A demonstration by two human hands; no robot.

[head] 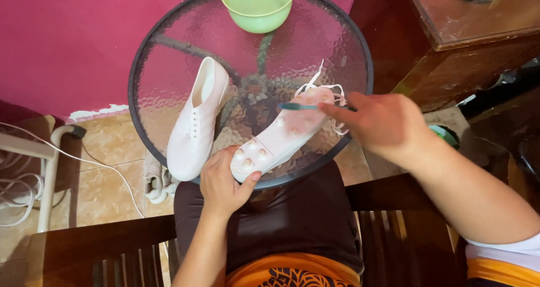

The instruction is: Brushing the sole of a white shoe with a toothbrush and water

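A white studded shoe [284, 135] lies sole-up on the round glass table [169, 45], its white laces trailing at the far end. My left hand [222, 183] grips its near end at the table's front edge. My right hand [379, 124] holds a teal toothbrush [301, 106], with the brush head resting on the sole near the far end. A second white shoe [197, 121] stands upright on the glass to the left, touched by neither hand.
A light green bowl [259, 5] sits at the table's far edge. A dark wooden cabinet [455, 39] stands at the right, a magenta wall behind. White cords and a white pipe [48, 174] lie on the tiled floor at left. Another shoe [154, 183] rests under the table.
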